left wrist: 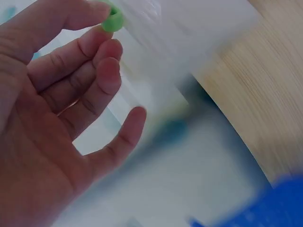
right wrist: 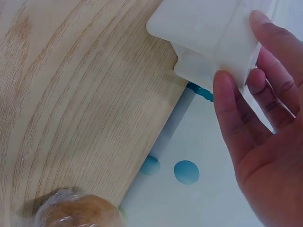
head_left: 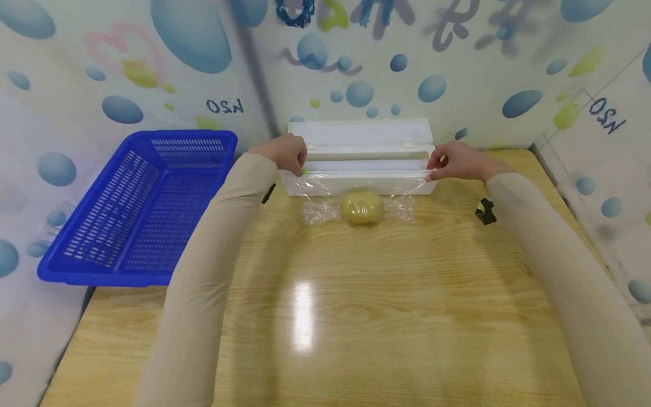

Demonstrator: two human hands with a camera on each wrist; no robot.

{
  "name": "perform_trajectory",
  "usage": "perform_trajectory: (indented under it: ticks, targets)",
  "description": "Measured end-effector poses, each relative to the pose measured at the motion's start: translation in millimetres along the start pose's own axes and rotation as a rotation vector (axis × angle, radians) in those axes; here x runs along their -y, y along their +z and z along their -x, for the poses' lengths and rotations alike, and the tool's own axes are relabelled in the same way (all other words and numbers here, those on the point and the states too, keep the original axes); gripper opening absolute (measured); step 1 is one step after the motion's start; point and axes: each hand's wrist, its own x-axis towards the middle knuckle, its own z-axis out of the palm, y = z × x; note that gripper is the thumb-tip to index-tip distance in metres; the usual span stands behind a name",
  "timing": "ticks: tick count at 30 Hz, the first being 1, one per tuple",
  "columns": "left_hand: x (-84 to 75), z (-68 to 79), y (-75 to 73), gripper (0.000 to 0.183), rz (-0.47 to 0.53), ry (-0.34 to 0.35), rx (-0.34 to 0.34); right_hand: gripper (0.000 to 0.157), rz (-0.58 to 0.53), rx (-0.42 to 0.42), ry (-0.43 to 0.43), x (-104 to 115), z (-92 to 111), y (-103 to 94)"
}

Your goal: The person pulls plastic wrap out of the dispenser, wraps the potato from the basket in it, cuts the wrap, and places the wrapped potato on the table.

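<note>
A white cling film dispenser (head_left: pixel 356 185) lies at the back of the table, its lid (head_left: pixel 361 133) raised and a film roll inside. At its left end my left hand (head_left: pixel 285 152) pinches a small green slider (left wrist: pixel 113 20) between thumb and forefinger, the other fingers loosely bent. Thumb and fingertips of my right hand (head_left: pixel 458 161) grip the dispenser's right end, which the right wrist view (right wrist: pixel 270 104) shows closely; the view of the roll is partly blocked. Right in front of the dispenser sits a potato (head_left: pixel 361 207) under clear film (head_left: pixel 320 210), which spreads out on both sides.
A blue plastic basket (head_left: pixel 122 277) stands at the left of the wooden table (head_left: pixel 356 316). Patterned walls (head_left: pixel 356 73) close off the back and sides. Low in the right wrist view is a film-wrapped brownish round thing (right wrist: pixel 83 211) near the table edge.
</note>
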Motion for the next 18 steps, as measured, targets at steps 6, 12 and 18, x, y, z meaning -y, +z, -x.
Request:
perform_trajectory:
  ticks: [6, 12, 18]
  targets:
    - [26.5, 21.7, 1.6, 0.01, 0.048, -0.028, -0.01, 0.029, -0.004, 0.003, 0.009, 1, -1, -0.2]
    - [27.7, 23.3, 3.0, 0.01, 0.068, -0.021, -0.021, 0.027, -0.009, -0.007, 0.008, -1, -2, 1.0]
    - [30.0, 26.5, 6.1, 0.011, 0.07, -0.028, -0.024, 0.028, -0.008, -0.012, 0.008, -1, -3, 2.6]
